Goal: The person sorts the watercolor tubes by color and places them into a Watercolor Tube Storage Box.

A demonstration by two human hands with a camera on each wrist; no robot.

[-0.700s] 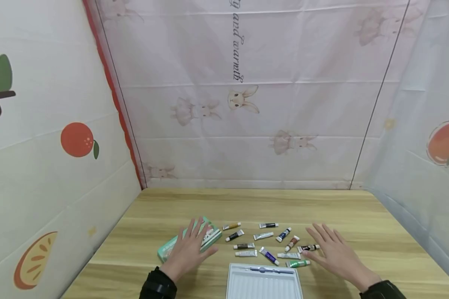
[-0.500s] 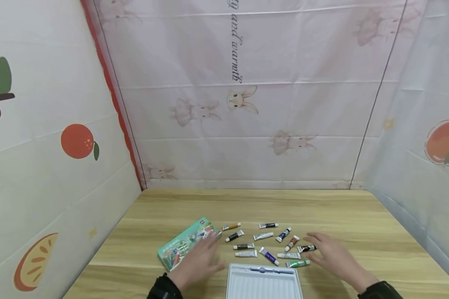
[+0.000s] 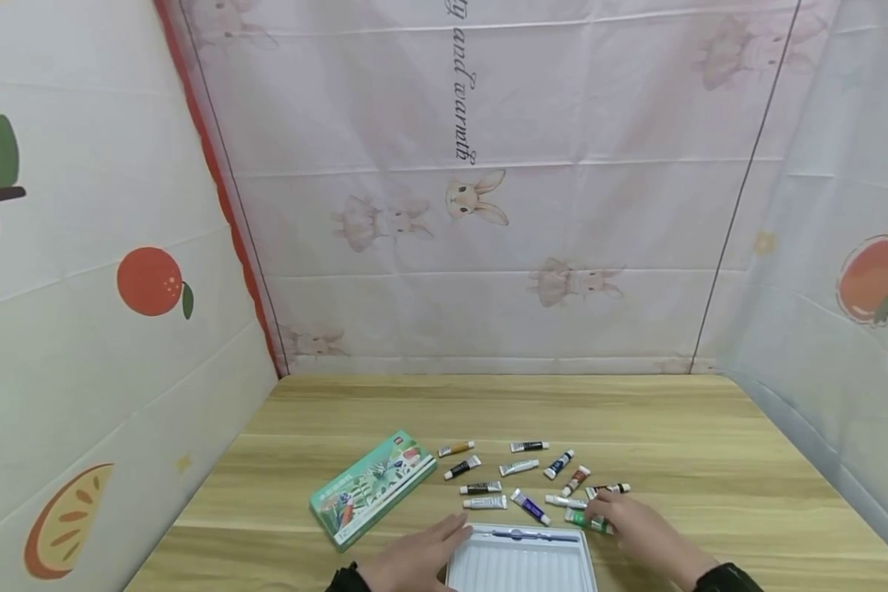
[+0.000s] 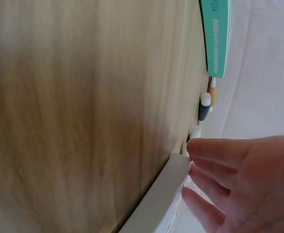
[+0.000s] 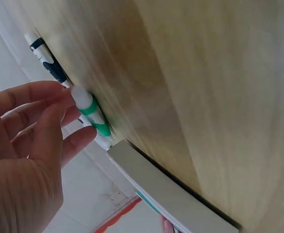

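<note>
Soft, even light is brightening the backdrop (image 3: 444, 312) in the head view; both wrist views are looking dimmer and slightly blurred, a broad shadow darkening the worktop (image 5: 224, 73) in the right one.

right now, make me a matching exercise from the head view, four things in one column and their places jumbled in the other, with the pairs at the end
Things
1. teal box
2. green-banded paint tube
3. ribbed white tray
4. purple-labelled paint tube

Places
A. at the left hand
B. slanting just beyond the tray's far edge
C. at the fingers of the right hand
D. farthest left of the four

Pairs: 1-D, 2-C, 3-A, 4-B
</note>
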